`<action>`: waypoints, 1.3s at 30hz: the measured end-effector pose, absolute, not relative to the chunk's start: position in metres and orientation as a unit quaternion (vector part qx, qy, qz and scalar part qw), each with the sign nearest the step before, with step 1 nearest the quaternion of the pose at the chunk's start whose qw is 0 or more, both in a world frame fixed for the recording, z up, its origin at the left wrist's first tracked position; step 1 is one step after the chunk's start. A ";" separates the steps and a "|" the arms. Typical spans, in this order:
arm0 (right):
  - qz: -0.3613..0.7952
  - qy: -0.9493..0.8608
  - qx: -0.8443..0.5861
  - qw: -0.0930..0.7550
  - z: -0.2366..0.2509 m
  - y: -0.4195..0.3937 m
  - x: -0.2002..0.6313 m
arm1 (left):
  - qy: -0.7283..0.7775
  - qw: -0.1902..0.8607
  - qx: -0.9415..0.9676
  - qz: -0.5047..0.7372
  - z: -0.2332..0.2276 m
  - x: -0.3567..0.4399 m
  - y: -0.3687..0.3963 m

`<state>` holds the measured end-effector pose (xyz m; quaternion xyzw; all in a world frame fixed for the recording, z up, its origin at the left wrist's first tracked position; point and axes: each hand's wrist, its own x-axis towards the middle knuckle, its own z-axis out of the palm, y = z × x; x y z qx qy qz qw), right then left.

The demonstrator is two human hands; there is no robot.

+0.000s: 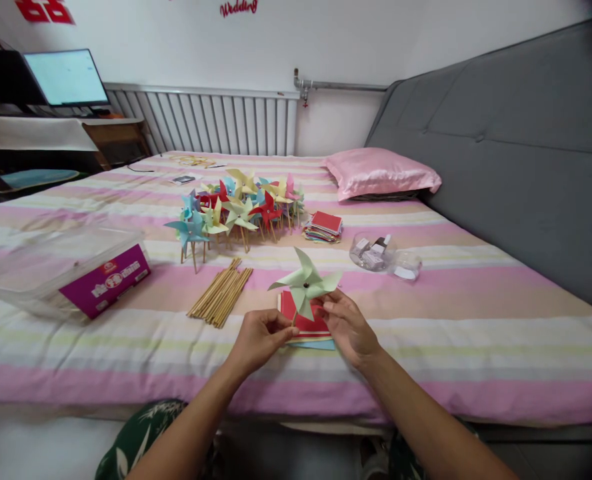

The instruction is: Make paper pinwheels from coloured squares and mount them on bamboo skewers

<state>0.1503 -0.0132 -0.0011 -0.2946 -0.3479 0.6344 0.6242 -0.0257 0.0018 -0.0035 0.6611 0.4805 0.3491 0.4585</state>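
— Where am I working?
— My bedroom at home: striped bed (426, 347) under my hands, pink pillow (381, 172) and grey headboard (516, 153) beyond my right hand, radiator (206, 120) ahead.

Single head-worn view, looking forward and down from close above the hands (303, 333) at the near edge of the striped bed (426, 333), facing across it toward the radiator (211, 123) and far wall.
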 end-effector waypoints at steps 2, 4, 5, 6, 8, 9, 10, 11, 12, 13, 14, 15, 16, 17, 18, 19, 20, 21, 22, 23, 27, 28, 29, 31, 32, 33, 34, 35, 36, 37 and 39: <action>0.616 -0.358 -0.299 0.635 -0.001 -0.013 0.150 | 0.484 0.471 0.660 0.329 -0.006 -0.023 0.000; 0.598 -0.346 -0.319 0.649 -0.004 -0.012 0.148 | 0.484 0.485 0.659 0.311 -0.009 -0.020 -0.003; 0.591 -0.334 -0.332 0.655 -0.005 -0.012 0.147 | 0.482 0.493 0.657 0.306 -0.010 -0.018 -0.004; 0.587 -0.321 -0.344 0.659 -0.007 -0.011 0.147 | 0.479 0.502 0.654 0.301 -0.011 -0.016 -0.006; 0.582 -0.296 -0.361 0.666 -0.009 -0.009 0.146 | 0.477 0.513 0.650 0.294 -0.013 -0.012 -0.008; 0.581 -0.287 -0.367 0.668 -0.010 -0.009 0.145 | 0.476 0.515 0.650 0.292 -0.013 -0.010 -0.009; 0.578 -0.279 -0.372 0.671 -0.011 -0.008 0.145 | 0.476 0.514 0.652 0.290 -0.014 -0.009 -0.010; 0.573 -0.274 -0.378 0.674 -0.011 -0.008 0.145 | 0.477 0.512 0.654 0.288 -0.014 -0.008 -0.010; 0.568 -0.271 -0.383 0.676 -0.011 -0.008 0.145 | 0.477 0.509 0.657 0.287 -0.015 -0.008 -0.011; 0.563 -0.269 -0.388 0.678 -0.011 -0.008 0.145 | 0.477 0.506 0.659 0.286 -0.015 -0.008 -0.011; 0.558 -0.270 -0.393 0.680 -0.011 -0.008 0.146 | 0.477 0.505 0.660 0.287 -0.016 -0.008 -0.011; 0.553 -0.272 -0.397 0.680 -0.011 -0.008 0.146 | 0.476 0.506 0.660 0.287 -0.016 -0.009 -0.010; 0.550 -0.276 -0.400 0.679 -0.011 -0.008 0.146 | 0.474 0.507 0.660 0.287 -0.016 -0.009 -0.010; 0.547 -0.280 -0.402 0.679 -0.011 -0.008 0.146 | 0.471 0.509 0.661 0.286 -0.017 -0.009 -0.010; 0.545 -0.283 -0.403 0.678 -0.012 -0.008 0.147 | 0.470 0.509 0.663 0.285 -0.018 -0.010 -0.010; 0.543 -0.285 -0.405 0.678 -0.012 -0.008 0.147 | 0.469 0.508 0.663 0.285 -0.018 -0.010 -0.010; 0.543 -0.285 -0.407 0.677 -0.012 -0.007 0.147 | 0.470 0.508 0.664 0.285 -0.019 -0.010 -0.010; 0.542 -0.285 -0.410 0.676 -0.012 -0.007 0.148 | 0.470 0.508 0.663 0.285 -0.019 -0.009 -0.010; 0.542 -0.286 -0.412 0.674 -0.012 -0.007 0.148 | 0.471 0.509 0.661 0.287 -0.019 -0.009 -0.010; 0.544 -0.290 -0.412 0.671 -0.011 -0.007 0.148 | 0.471 0.512 0.658 0.288 -0.019 -0.009 -0.010; 0.580 -0.332 -0.363 0.649 -0.007 -0.008 0.150 | 0.469 0.529 0.635 0.312 -0.012 -0.009 -0.008; 0.586 -0.345 -0.353 0.643 -0.006 -0.009 0.150 | 0.471 0.531 0.626 0.322 -0.010 -0.010 -0.007; 0.588 -0.357 -0.353 0.634 -0.006 -0.010 0.150 | 0.473 0.532 0.618 0.333 -0.007 -0.011 -0.007; 0.579 -0.373 -0.377 0.619 -0.006 -0.010 0.149 | 0.474 0.534 0.605 0.352 -0.004 -0.014 -0.005; 0.573 -0.378 -0.395 0.610 -0.007 -0.010 0.149 | 0.472 0.535 0.601 0.360 -0.003 -0.015 -0.004; 0.566 -0.383 -0.411 0.603 -0.008 -0.010 0.149 | 0.470 0.536 0.598 0.366 -0.002 -0.016 -0.003; 0.560 -0.389 -0.422 0.598 -0.009 -0.010 0.148 | 0.467 0.538 0.596 0.370 -0.002 -0.017 -0.002; 0.552 -0.394 -0.430 0.596 -0.010 -0.010 0.148 | 0.467 0.539 0.594 0.373 -0.002 -0.018 -0.002; 0.545 -0.398 -0.433 0.597 -0.011 -0.009 0.148 | 0.467 0.539 0.592 0.374 -0.002 -0.018 -0.002; 0.539 -0.401 -0.435 0.599 -0.011 -0.009 0.148 | 0.468 0.540 0.591 0.374 -0.002 -0.018 -0.002; 0.529 -0.397 -0.438 0.609 -0.012 -0.008 0.149 | 0.469 0.542 0.589 0.374 -0.002 -0.018 -0.002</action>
